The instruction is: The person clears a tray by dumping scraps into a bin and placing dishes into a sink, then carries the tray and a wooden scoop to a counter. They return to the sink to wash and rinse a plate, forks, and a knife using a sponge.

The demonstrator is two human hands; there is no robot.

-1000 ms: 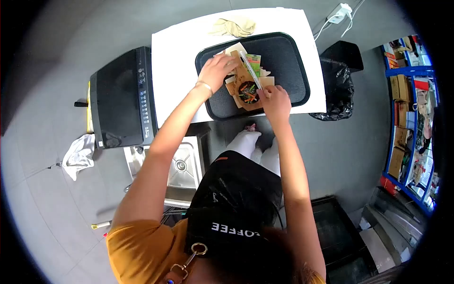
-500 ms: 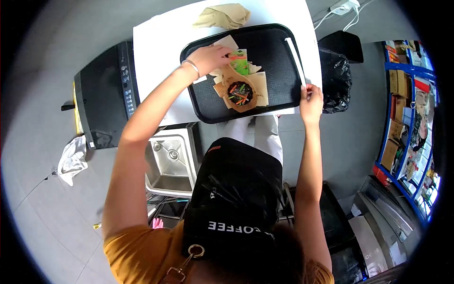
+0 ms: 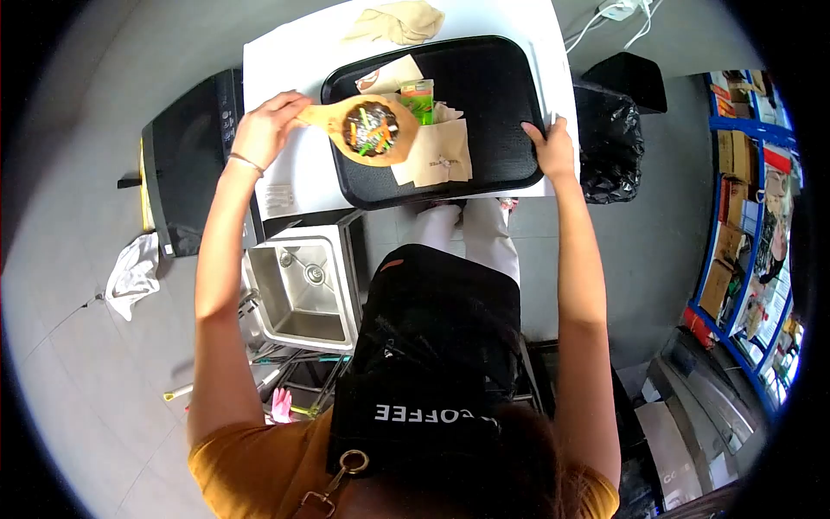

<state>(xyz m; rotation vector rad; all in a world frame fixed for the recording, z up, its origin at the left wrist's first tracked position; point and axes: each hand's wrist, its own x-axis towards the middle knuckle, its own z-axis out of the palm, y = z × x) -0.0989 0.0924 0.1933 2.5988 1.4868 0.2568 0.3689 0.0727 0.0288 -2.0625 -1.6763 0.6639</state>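
Note:
My left hand [image 3: 270,130] is closed round the handle of a paddle-shaped wooden board [image 3: 333,117], holding it over the left side of the black tray [image 3: 497,104]. On the board's round end sits a dark round item [image 3: 370,130] topped with orange and green strips and white flecks. Under and beside the board lie brown paper napkins [image 3: 441,156] and a green packet [image 3: 418,104]. My right hand [image 3: 555,149] grips the tray's right rim, the thumb over the edge and the fingers outside it.
The tray rests on a white table [image 3: 290,65] with a beige cloth [image 3: 398,22] behind it. A small steel sink [image 3: 303,298] is at the lower left. A black-bagged bin [image 3: 609,147] stands at the right, near blue shelves [image 3: 752,130]. A power strip [image 3: 622,9] is behind.
My left hand has lifted the wooden board off the napkins and moved it left. The white strip by my right hand no longer shows; that hand now holds the tray rim.

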